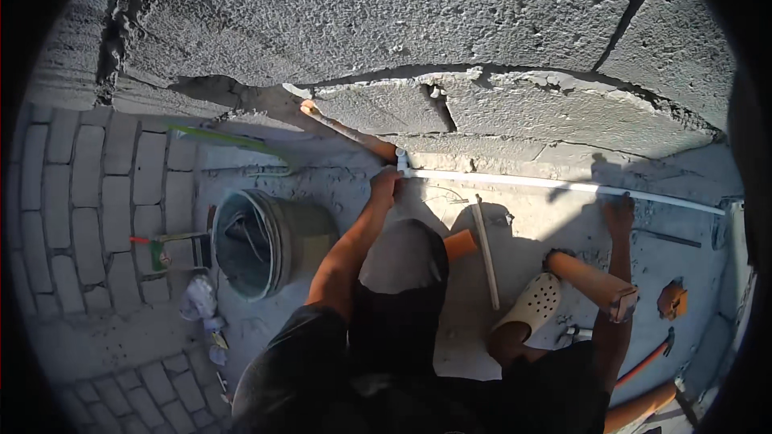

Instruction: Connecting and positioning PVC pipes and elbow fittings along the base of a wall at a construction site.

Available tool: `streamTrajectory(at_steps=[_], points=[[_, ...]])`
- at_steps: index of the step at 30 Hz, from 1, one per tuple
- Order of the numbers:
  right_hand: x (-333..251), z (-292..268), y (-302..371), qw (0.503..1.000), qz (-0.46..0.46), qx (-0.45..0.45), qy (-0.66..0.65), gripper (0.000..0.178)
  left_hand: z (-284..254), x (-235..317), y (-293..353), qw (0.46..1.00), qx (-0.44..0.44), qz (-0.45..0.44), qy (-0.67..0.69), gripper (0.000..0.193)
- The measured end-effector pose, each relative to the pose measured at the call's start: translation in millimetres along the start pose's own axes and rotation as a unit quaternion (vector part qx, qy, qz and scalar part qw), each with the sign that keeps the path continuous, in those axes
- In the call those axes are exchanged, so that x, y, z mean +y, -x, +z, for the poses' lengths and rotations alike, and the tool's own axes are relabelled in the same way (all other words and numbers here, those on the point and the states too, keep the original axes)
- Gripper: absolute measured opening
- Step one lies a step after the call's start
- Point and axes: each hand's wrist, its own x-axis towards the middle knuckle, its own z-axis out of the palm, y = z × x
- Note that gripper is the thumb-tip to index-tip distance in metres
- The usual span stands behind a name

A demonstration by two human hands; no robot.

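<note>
A long thin white pipe [523, 181] runs along the foot of the block wall, with a white fitting [402, 162] at its left end. Closed around the pipe by that fitting is my left hand [386, 185], its fingers partly hidden. Farther right, my right hand [618, 215] reaches up from below and grips the same pipe, near its right part. An orange pipe [354, 135] slants down the wall toward the fitting. Between my arms, a narrow pale strip [486, 253] lies on the floor beside a short orange pipe piece [461, 245].
The rough block wall [362, 16] rises just beyond the pipe. At left stand a large bucket [281, 245] and a green hose [233, 141]. Near my right arm lie a thick orange pipe [591, 281], an orange fitting [672, 301] and a red-handled tool [647, 362]. My beige clog [531, 301] is close by.
</note>
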Motion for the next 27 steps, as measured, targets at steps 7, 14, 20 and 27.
streamTrajectory(at_steps=[7, 14, 20, 27], points=[[-74.9, -40.3, -3.4, 0.990, 0.093, -0.107, -0.001, 0.093, -19.2, 6.3, 10.2, 0.998, 0.047, 0.022, -0.037, 0.020], [-14.0, -135.7, 6.4, 0.943, 0.103, -0.117, -0.293, 0.076, 31.7, -12.0, -3.2, 0.996, 0.009, 0.071, -0.044, 0.013], [-33.1, -351.6, 69.6, 0.912, 0.087, -0.261, -0.305, 0.063, 37.3, -26.8, -3.4, 0.984, 0.055, 0.134, -0.107, 0.012], [-114.3, -551.5, 163.0, 0.955, 0.003, -0.093, -0.280, 0.069, 54.9, -44.1, -17.9, 0.975, 0.095, 0.171, -0.107, 0.014]])
